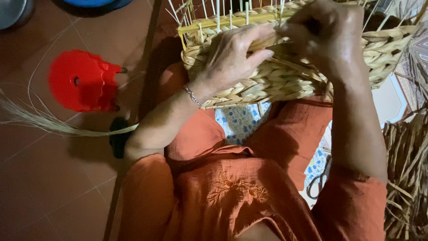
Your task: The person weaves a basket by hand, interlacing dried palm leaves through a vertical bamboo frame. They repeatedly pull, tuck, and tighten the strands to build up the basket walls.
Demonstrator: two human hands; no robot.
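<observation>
Hands: left (232,56) spread on woven basket (285,80); right (325,35) pinching rim strand; floor open leftward.

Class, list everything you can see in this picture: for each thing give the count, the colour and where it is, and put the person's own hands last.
woven basket: one, straw yellow, half made, on the person's lap at top centre
upright stakes: many, pale, rising from the basket rim
plastic stool: one, red, on the floor at left
loose fibre strands: a bundle, pale, across the floor at left
dried straw pile: one, brown, at right edge
scissors: one pair, dark, by the right knee
patterned cloth: one, white and blue, under the lap
bracelet: one, silver, left wrist
left hand: flat on the basket side
right hand: gripping the weave at the rim
</observation>
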